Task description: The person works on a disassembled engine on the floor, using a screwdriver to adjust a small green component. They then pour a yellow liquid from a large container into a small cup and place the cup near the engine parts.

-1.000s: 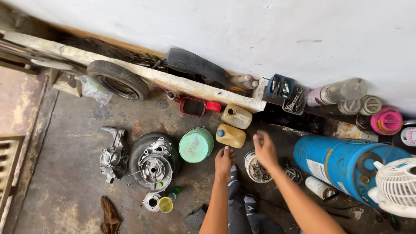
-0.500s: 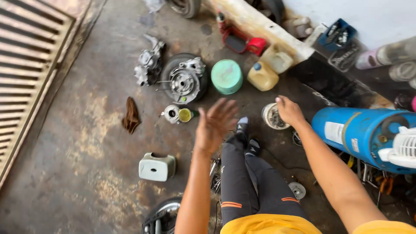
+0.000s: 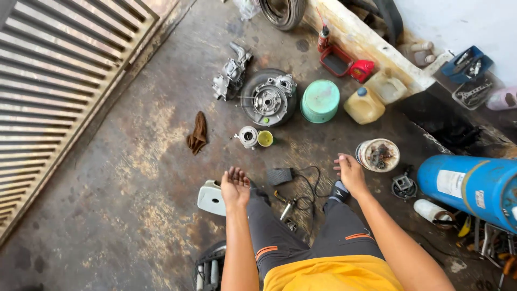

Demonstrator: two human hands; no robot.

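**Seated worker with both hands empty above scattered engine parts on a concrete floor**

The left hand (image 3: 235, 187) hovers with fingers spread and slack, grasping nothing; a white plastic rectangular casing (image 3: 211, 198) lies just beside it, partly hidden by the wrist. The right hand (image 3: 350, 172) is likewise unclenched and empty, fingertips close to the round white tub (image 3: 377, 155), which holds dark, greasy metal pieces. A small black rectangular pad (image 3: 279, 175) with a trailing cable lies between the hands. Farther off stand an upturned green plastic bucket (image 3: 320, 101), a yellowish plastic jug with a blue cap (image 3: 364, 105), and a red open tray (image 3: 335, 61). A blue crate (image 3: 466, 63) holds tools. The blue metal cylinder (image 3: 474, 186), at the right, bears a pale rectangular label on its side. A grey round engine cover (image 3: 268, 97) and a brown rag (image 3: 197, 132) lie well apart from both hands.
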